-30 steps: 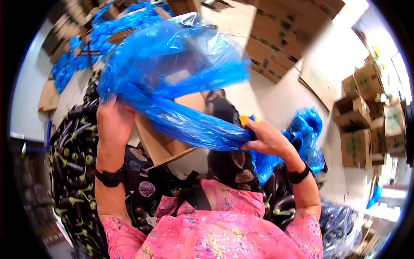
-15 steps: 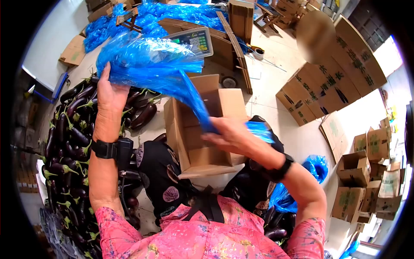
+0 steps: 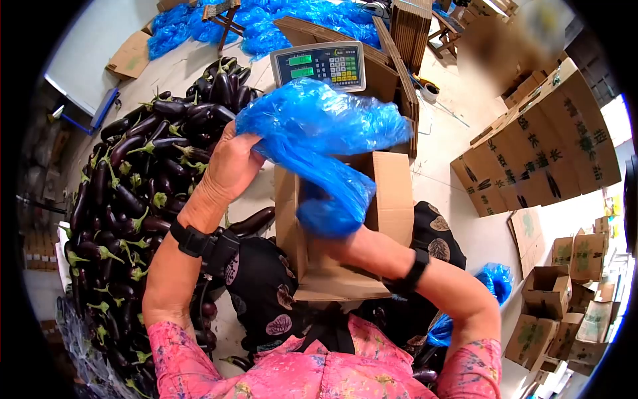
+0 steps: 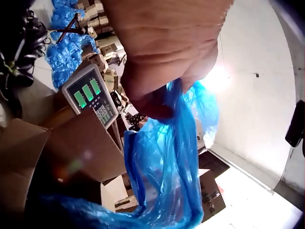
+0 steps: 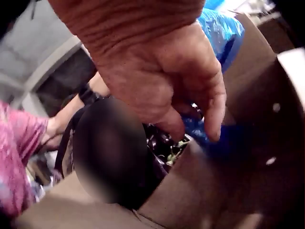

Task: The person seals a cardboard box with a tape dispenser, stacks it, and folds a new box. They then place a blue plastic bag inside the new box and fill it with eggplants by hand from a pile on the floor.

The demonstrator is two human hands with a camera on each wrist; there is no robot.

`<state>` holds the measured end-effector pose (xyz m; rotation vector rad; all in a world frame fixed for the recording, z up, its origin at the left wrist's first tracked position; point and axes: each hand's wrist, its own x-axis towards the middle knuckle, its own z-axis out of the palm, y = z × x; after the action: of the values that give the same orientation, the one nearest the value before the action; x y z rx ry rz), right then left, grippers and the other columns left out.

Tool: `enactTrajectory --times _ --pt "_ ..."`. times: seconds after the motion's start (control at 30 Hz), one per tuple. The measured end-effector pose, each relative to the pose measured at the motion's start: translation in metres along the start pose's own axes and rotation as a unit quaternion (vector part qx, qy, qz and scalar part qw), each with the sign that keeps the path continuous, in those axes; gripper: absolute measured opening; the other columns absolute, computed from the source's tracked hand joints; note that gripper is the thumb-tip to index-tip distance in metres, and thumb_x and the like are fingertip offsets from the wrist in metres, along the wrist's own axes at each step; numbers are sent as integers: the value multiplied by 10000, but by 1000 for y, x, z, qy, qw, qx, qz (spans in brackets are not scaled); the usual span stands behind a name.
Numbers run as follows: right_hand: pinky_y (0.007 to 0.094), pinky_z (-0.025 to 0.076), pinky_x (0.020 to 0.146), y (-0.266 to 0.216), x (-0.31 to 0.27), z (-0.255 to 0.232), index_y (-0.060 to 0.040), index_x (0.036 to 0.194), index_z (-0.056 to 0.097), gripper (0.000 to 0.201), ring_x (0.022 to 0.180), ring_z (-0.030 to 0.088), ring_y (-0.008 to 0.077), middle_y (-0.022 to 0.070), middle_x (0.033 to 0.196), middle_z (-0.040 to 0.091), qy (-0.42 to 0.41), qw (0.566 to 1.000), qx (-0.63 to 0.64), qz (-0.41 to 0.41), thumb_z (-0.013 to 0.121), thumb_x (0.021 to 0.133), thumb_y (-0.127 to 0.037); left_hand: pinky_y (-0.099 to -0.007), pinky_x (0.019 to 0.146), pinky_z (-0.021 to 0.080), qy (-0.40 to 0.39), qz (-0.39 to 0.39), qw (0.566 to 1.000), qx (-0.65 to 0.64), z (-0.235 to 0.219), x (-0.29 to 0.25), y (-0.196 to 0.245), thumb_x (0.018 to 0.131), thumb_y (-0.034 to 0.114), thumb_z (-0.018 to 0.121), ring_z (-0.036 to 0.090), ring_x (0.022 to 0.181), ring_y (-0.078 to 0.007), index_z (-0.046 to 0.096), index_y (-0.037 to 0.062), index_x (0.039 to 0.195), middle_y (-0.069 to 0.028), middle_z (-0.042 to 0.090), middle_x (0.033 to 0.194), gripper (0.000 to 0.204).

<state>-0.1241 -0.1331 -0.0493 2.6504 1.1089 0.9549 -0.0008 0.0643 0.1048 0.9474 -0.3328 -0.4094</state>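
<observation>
My left hand [image 3: 232,163] pinches a thin blue plastic bag [image 3: 312,123] above the left side of an open cardboard box [image 3: 394,193]. In the left wrist view the film gathers under the thumb and hangs in folds. My right hand [image 5: 162,86] is lowered inside the box, its curled fingers around another part of the bag. The head view mostly hides that hand behind the blue film. The box stands between the knees, its flaps spread.
A large heap of eggplants [image 3: 126,219] lies on the left. Behind the box is a scale display [image 3: 319,65], beside flattened cardboard [image 3: 399,100]. Printed cardboard [image 3: 538,146] stands at right, near stacked boxes [image 3: 548,286]. More blue plastic [image 3: 266,26] covers the floor behind.
The right hand has carried its part of the bag down into the box. The left hand keeps its hold and has come nearer the box. The head view has shifted too.
</observation>
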Motion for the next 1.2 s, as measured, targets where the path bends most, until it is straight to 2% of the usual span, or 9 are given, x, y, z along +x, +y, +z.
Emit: enactTrajectory --times 0.07,0.2,0.33,0.37,0.47,0.57,0.8,1.0,1.2 --pt "439 529 855 30 -14 -61 -5 1105 641 288 993 629 323 194 1008 636 -87 905 413 50 569 834 -66 -364 965 514 4 -8 1000 9 1 -1 3 948 45 571 648 1086 -187 665 25 1200 -66 704 1156 270" --pt "415 573 671 23 -21 -152 -18 1060 707 281 837 678 303 142 959 683 -444 867 225 -25 646 804 -118 -367 957 512 21 -4 999 30 0 2 -2 951 50 552 652 1059 -187 670 26 1180 -66 705 1146 259" --pt "432 561 811 0 -45 -114 -14 889 703 173 1058 613 393 174 1007 669 -372 851 362 81 600 816 -133 -363 938 517 83 -25 996 27 -9 16 -9 945 55 548 667 992 -191 678 20 1129 -60 715 1080 228" --pt "417 581 696 6 -40 -99 -78 852 741 143 802 681 323 131 869 705 -436 821 355 101 638 801 -163 -358 938 513 82 -29 995 46 -16 19 -12 944 57 551 666 985 -191 678 19 1121 -59 715 1066 222" --pt "461 564 730 16 -12 -125 -43 838 688 174 867 690 360 197 880 693 -436 891 125 -9 595 880 -184 -350 878 536 62 -26 985 160 -40 14 -17 942 65 555 664 927 -174 679 17 1104 -57 711 1019 209" --pt "472 545 680 18 5 -134 -53 834 666 217 820 691 357 189 821 675 -540 769 338 44 584 925 -233 -350 844 552 16 -26 972 233 -66 -1 -22 944 72 534 655 926 -146 670 21 1138 -46 705 1013 243" --pt "435 549 769 71 19 -124 -18 1150 653 368 882 693 340 220 990 690 -167 786 528 274 660 931 -314 -318 851 555 50 -63 978 193 -66 -17 -30 943 77 551 662 952 -139 648 19 1186 -37 699 1076 268" --pt "419 485 1011 77 33 -55 -78 1463 427 644 1221 556 255 118 1377 558 43 153 880 447 543 1005 -516 -366 931 514 -252 -47 874 414 -13 -27 -14 909 59 634 649 1042 -179 618 18 1271 -164 672 1192 365" --pt "269 507 744 83 5 -77 -55 1097 667 227 853 632 110 35 977 687 -73 406 776 477 590 993 -241 -429 1058 448 -433 -34 692 577 11 -55 -22 893 344 699 564 1206 -399 567 8 1309 -212 626 1265 551"
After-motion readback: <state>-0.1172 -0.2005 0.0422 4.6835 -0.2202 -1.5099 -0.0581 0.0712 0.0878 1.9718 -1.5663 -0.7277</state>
